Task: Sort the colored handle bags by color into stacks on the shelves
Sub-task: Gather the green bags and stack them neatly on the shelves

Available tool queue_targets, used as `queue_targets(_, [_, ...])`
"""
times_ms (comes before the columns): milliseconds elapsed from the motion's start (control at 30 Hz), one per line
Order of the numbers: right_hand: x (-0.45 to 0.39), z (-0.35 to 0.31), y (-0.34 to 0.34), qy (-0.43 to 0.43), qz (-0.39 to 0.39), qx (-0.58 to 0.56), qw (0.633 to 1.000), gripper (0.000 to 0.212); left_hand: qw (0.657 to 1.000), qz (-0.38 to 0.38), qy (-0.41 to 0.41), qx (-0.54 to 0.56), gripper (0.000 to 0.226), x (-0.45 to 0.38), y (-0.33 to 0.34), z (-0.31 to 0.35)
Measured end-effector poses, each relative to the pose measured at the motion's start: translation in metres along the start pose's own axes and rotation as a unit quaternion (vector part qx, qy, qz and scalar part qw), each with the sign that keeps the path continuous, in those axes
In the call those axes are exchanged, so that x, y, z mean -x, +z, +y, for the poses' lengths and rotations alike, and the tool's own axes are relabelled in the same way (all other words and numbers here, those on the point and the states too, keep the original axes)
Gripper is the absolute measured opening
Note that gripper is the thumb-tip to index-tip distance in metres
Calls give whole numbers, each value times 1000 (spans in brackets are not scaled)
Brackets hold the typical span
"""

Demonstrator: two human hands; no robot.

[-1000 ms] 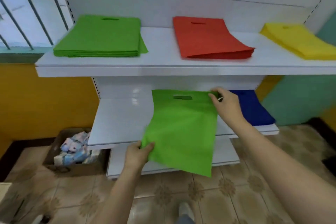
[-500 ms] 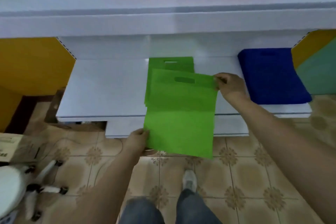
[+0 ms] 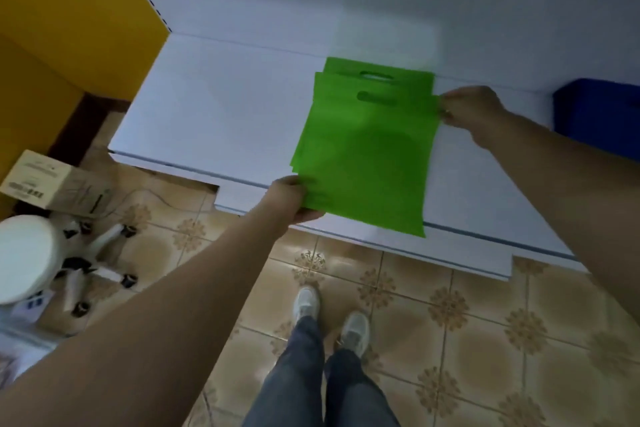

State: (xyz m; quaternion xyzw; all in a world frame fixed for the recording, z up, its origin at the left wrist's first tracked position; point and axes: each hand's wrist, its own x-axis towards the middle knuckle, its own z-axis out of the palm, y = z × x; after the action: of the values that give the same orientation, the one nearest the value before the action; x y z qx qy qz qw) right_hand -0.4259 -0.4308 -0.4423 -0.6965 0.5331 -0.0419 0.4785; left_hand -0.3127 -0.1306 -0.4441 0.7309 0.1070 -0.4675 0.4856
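Shelving is filling the upper half of the view: a broad white shelf [image 3: 214,107] is stretching from a yellow side panel [image 3: 69,10] on the left toward the right edge, and a lower white shelf [image 3: 450,250] is jutting out beneath its front lip. Tiled floor [image 3: 467,340] with brown flower patterns is spreading below, where the person's jeans and pale shoes [image 3: 306,302] are showing.

At the far left, a white round stool [image 3: 24,256] on castors is standing beside a cardboard box [image 3: 52,184] that is lying on the floor.

A green bag [image 3: 363,163] is being held flat over the white shelf, its cut-out handle pointing toward the back wall and its near edge hanging past the shelf's front lip. Directly under it, another green bag [image 3: 349,66] is lying on the shelf, its top edge and handle slot peeking out behind the held one. At the right edge, a blue stack [image 3: 595,114] of bags is sitting on the same shelf, well apart from the green ones.

The left hand [image 3: 291,199] is pinching the held bag's lower left corner, thumb on top. The right hand [image 3: 472,109] is gripping the bag's upper right edge, fingers curled around the fabric.
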Motion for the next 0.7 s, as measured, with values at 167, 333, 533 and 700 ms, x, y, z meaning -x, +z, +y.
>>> queue_targets(167, [14, 4, 15, 15, 3, 55, 998, 55, 998, 20, 48, 20, 40, -42, 23, 32])
queue_targets(333, [45, 38, 45, 35, -58, 90, 994, 50, 998, 28, 46, -32, 39, -58, 34, 41])
queue_targets(533, [47, 52, 64, 36, -25, 26, 999, 51, 887, 184, 180, -383, 52, -85, 19, 22])
queue_targets(700, [39, 49, 73, 31, -15, -25, 999, 47, 895, 86, 208, -386, 55, -97, 15, 20])
